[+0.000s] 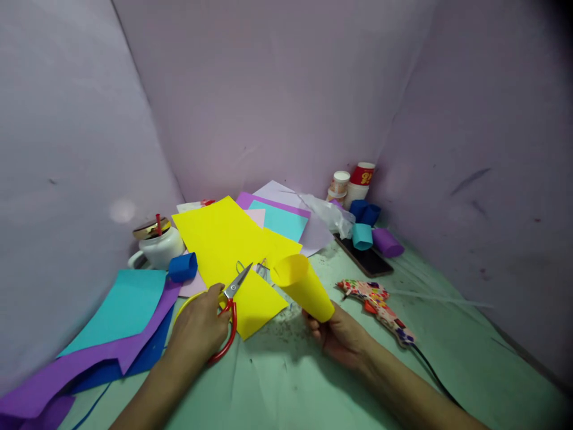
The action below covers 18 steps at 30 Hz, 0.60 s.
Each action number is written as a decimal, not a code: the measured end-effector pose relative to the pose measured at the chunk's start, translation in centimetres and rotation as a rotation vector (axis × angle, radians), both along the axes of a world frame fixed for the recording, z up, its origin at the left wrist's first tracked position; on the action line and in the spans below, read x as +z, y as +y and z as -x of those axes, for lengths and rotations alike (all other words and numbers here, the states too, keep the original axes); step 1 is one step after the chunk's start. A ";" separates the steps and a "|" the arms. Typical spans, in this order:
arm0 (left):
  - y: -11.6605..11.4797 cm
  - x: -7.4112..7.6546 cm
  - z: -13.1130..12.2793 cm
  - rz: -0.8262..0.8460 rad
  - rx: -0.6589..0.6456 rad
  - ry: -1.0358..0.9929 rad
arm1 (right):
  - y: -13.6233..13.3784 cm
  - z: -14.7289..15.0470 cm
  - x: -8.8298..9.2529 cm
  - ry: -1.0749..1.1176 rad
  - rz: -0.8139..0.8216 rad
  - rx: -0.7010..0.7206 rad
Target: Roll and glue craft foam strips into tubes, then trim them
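Note:
My left hand (203, 322) is closed on a pair of scissors (231, 301) with red and yellow handles, the blades pointing up and to the right. In my right hand (333, 334) is a rolled yellow paper tube (304, 286), its open end tilted up and to the left. Large yellow sheets (219, 230) lie beyond the scissors, and another yellow piece (262, 304) lies between my hands. The scissors and the tube are apart.
A patterned glue gun (380, 307) with a black cord lies at right. Behind are a phone (369, 260), small paper rolls (387, 243), a plastic bag (333, 215) and stacked cups (358, 185). At left are a white mug (161, 248), a blue roll (182, 267) and turquoise paper (120, 307).

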<state>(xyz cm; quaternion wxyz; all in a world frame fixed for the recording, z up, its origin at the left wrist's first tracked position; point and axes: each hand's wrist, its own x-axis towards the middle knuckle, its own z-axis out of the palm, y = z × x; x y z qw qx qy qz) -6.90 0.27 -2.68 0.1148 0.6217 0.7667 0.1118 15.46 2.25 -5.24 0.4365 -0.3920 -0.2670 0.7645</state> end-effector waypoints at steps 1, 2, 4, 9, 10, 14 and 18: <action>0.1 -0.1 0.2 -0.014 0.000 -0.020 | -0.1 0.1 0.0 -0.001 -0.018 0.011; 0.1 -0.1 0.3 -0.031 0.008 -0.035 | -0.3 0.3 -0.1 0.000 -0.037 0.019; 0.0 0.1 0.4 -0.093 0.032 -0.072 | -0.5 0.5 -0.5 0.007 -0.091 0.033; -1.6 1.1 -0.9 -0.202 -0.097 -0.645 | -0.6 0.5 -2.3 -0.128 -0.244 0.041; -2.0 1.2 -1.3 -0.150 -0.148 -0.863 | -0.6 0.5 -2.7 -0.175 -0.251 0.039; -2.5 0.7 -2.7 -0.111 -0.187 -1.119 | -0.9 0.5 -3.1 -0.284 -0.306 0.023; -1.7 -0.3 -2.4 -0.238 -0.111 -0.928 | -1.0 0.5 -2.1 -0.320 -0.383 0.159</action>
